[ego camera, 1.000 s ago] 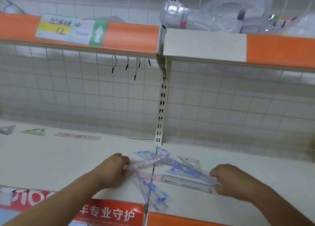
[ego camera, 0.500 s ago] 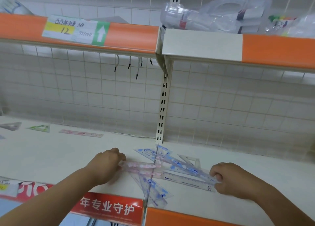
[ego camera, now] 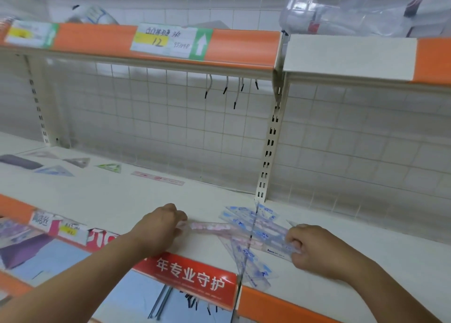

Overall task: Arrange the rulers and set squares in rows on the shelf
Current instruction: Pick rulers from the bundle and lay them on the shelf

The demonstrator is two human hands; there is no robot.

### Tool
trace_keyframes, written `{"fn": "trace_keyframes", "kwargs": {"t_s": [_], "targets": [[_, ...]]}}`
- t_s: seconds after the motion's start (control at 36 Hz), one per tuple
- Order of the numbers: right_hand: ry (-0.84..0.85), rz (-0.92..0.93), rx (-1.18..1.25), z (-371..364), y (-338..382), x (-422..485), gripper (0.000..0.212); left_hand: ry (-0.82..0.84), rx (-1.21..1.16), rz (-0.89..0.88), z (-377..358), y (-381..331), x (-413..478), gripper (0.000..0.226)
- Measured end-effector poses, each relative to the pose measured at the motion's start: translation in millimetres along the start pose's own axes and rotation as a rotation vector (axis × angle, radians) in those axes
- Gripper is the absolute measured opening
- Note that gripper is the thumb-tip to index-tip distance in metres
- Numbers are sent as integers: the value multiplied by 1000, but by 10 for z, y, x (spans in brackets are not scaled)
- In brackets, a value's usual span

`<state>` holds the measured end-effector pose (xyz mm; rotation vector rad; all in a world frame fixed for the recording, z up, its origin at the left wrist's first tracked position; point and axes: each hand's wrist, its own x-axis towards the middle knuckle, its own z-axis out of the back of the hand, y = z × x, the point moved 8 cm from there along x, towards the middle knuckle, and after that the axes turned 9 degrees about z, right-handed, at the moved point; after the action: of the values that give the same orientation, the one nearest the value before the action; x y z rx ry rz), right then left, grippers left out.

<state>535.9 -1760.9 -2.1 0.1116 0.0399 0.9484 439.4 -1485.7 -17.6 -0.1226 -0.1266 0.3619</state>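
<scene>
On the shelf (ego camera: 97, 200), the left hand (ego camera: 158, 222) and right hand (ego camera: 314, 247) each pinch an end of jumbled clear blue-and-pink rulers (ego camera: 244, 227).

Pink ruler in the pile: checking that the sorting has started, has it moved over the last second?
Yes. The left hand has drawn the pink ruler leftward, away from the slotted upright.
</scene>
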Motion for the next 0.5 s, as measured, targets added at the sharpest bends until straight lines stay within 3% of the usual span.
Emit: {"fn": "trace_keyframes", "kwargs": {"t_s": [0.14,0.5], "targets": [[20,61,19,-7,233,163,17,-11,-2,44,59,242,-96,34],[21,96,-33,46,982,624,20,-14,-16,135,317,1176,-384,30]]}}
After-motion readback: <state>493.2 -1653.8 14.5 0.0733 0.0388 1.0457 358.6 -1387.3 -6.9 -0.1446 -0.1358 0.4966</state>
